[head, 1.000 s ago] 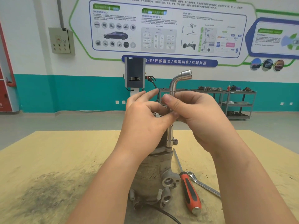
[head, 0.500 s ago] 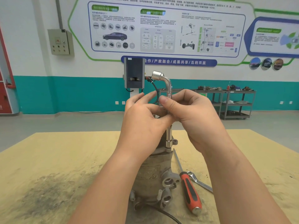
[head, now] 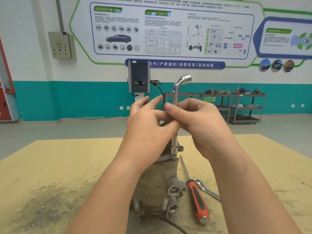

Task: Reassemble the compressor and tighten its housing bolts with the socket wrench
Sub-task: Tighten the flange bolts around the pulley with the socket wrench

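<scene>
A grey metal compressor (head: 157,181) stands upright on the yellow table (head: 50,166). An L-shaped chrome socket wrench (head: 175,92) stands vertically on a bolt at the top right of the housing, its bent head pointing up and right. My right hand (head: 199,119) pinches the wrench shaft between thumb and fingers. My left hand (head: 148,127) touches the shaft from the left with thumb and fingertips, and hides the top of the compressor.
A red-and-black screwdriver (head: 196,198) and a flat spanner (head: 207,190) lie on the table right of the compressor. A black cable (head: 175,227) runs from its base toward me. Dark grime stains the table's left front (head: 40,206). Shelving carts (head: 244,107) stand by the far wall.
The wrench has turned on the bolt: its bent head pointed right, then left, and now points right again. Both hands stayed on the shaft, rolling it between the fingers.
</scene>
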